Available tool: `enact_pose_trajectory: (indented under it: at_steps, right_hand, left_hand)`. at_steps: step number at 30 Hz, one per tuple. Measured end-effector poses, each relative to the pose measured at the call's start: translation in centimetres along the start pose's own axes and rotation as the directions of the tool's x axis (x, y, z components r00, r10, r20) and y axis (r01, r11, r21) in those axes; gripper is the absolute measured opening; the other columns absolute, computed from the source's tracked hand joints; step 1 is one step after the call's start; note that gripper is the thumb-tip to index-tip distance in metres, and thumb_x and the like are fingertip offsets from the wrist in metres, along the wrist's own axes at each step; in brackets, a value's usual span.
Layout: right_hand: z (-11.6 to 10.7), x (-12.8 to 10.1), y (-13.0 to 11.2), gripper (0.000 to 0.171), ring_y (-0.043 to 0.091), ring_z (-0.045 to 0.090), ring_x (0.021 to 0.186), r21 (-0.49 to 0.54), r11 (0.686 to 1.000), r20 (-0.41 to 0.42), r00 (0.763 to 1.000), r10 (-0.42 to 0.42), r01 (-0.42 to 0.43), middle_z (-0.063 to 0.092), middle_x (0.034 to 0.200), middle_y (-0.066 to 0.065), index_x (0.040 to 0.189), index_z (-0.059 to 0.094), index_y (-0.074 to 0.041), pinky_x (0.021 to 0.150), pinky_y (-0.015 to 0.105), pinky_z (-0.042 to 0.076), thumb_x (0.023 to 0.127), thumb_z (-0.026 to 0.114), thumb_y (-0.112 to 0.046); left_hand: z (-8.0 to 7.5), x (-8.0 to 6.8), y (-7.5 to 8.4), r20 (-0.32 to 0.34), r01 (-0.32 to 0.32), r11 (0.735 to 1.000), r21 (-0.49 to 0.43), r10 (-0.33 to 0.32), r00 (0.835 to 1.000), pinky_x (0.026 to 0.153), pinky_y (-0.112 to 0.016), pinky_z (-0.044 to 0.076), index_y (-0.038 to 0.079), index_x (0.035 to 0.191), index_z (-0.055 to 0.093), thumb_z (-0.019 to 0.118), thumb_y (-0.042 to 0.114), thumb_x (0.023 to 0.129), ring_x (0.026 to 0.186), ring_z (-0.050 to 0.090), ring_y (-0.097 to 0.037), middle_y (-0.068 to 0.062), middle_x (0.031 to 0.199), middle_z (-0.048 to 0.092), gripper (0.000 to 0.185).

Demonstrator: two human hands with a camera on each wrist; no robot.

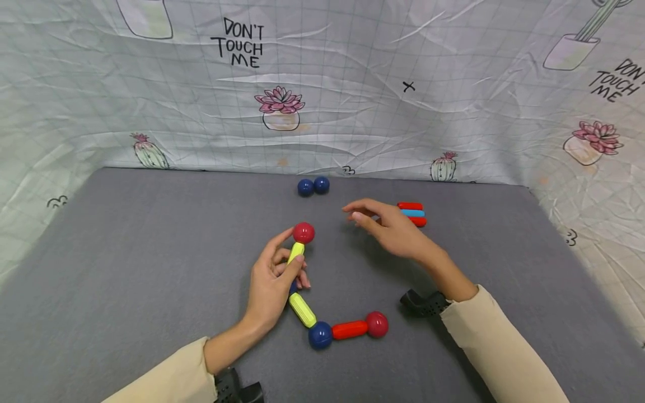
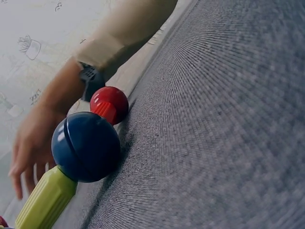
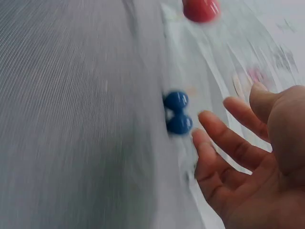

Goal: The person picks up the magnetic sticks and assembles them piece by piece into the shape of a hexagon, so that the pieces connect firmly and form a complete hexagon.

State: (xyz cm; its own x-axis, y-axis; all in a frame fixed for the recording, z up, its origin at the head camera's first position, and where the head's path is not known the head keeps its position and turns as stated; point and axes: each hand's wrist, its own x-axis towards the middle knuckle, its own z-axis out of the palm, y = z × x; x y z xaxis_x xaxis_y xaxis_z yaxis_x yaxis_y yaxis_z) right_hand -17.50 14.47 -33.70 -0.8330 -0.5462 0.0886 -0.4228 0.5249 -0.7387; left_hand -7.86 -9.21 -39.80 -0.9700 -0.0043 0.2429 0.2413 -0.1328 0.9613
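Nearest to us, a chain of toy pieces lies on the grey bench (image 1: pixel 126 252): a red ball (image 1: pixel 377 324) joined to a red rod (image 1: pixel 350 329), which meets a blue ball (image 1: pixel 319 334) at the corner. From there a yellow-green rod (image 1: pixel 302 309) runs up under our left hand (image 1: pixel 272 282). A second blue ball seems to sit at that hand's fingers, but we see only a sliver of it.

Our left hand pinches the upper yellow-green rod (image 1: pixel 295 252) between thumb and fingers, with another red ball (image 1: pixel 304 233) on its far tip. The left wrist view shows the corner blue ball (image 2: pixel 86 146) close up, touching the bench, with the far red ball (image 2: pixel 110 104) behind it.

Our right hand (image 1: pixel 388 226) hovers open above the bench, fingers spread and relaxed, holding nothing. The right wrist view is blurred, yet the empty palm (image 3: pixel 257 167) is plain.

Just beyond that hand lie three short rods (image 1: pixel 413 213), red, blue and red, side by side, partly hidden by the fingers. Farther back, two dark blue balls (image 1: pixel 313 186) touch each other near the bench's far edge.

Behind stands a wrinkled cloth backdrop (image 1: pixel 353 84) printed with cacti and potted flowers. It reads "DON'T TOUCH ME" (image 1: pixel 241 43); the same words at the right edge (image 1: pixel 617 78) are cut off.
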Motion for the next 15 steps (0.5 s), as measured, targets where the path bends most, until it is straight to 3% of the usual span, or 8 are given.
enact_pose_trajectory:
  at_steps: [4, 8, 15]
  right_hand:
    - [-2.0, -2.1, 2.0, 0.029, 0.022, 0.061, 0.1, -0.032, 0.999, -0.125, 0.992, 0.018, -0.022, 0.066, 0.113, 0.004, 0.122, 0.063, -0.012, 0.076, 0.034, 0.048, 0.1, 0.051, -0.028]
    - [-3.4, -4.2, 4.2, 0.025, 0.022, 0.063, 0.09, -0.11, 0.991, -0.248, 0.968, 0.044, -0.073, 0.066, 0.11, 0.003, 0.117, 0.065, -0.013, 0.071, 0.027, 0.048, 0.098, 0.056, -0.025]
    - [-4.6, -7.3, 7.1, 0.017, 0.018, 0.051, 0.068, -0.253, 0.959, -0.345, 0.938, 0.036, -0.13, 0.06, 0.093, 0.004, 0.108, 0.068, -0.01, 0.058, 0.024, 0.041, 0.093, 0.066, -0.015]
  left_hand:
    - [0.0, -0.1, 0.1, -0.019, 0.032, 0.999, -0.03, -0.033, 0.999, 0.05, -0.031, 0.052, 0.006, 0.138, 0.044, 0.061, 0.005, 0.094, 0.05, 0.059, -0.024, -0.02, 0.074, 0.055, 0.046]
    - [0.0, 0.0, 0.1, -0.024, 0.047, 0.998, -0.046, -0.048, 0.999, 0.05, -0.03, 0.052, 0.007, 0.137, 0.045, 0.06, 0.009, 0.095, 0.05, 0.06, -0.026, -0.02, 0.072, 0.056, 0.045]
    - [-0.1, 0.2, 0.0, -0.02, 0.061, 0.997, -0.05, -0.062, 0.998, 0.05, -0.031, 0.053, 0.006, 0.135, 0.047, 0.054, 0.018, 0.099, 0.051, 0.062, -0.027, -0.022, 0.073, 0.058, 0.038]
